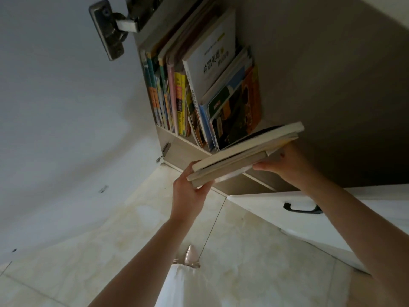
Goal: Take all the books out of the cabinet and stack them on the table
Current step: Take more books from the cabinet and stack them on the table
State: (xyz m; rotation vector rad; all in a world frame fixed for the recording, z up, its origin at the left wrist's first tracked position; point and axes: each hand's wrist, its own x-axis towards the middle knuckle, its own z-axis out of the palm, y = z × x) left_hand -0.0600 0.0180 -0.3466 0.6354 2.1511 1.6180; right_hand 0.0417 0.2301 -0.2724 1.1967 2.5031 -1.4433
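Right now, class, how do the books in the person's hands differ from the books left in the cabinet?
The held books lie flat in a small pile, gripped by the left hand and right hand; the cabinet books stand on edge or lean. The held books show pale page edges; the cabinet books show colourful spines and covers. The held books are few; the cabinet books are many. Both are thin.

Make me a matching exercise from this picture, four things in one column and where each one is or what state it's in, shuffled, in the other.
Things:
1. small stack of books
2. white-covered book
3. metal hinge
4. black handle

Places or states:
A. on the white drawer front at lower right
B. held by both hands outside the cabinet
C. leaning tilted on the shelf
D. on the open door at upper left

Pairs: 1-B, 2-C, 3-D, 4-A
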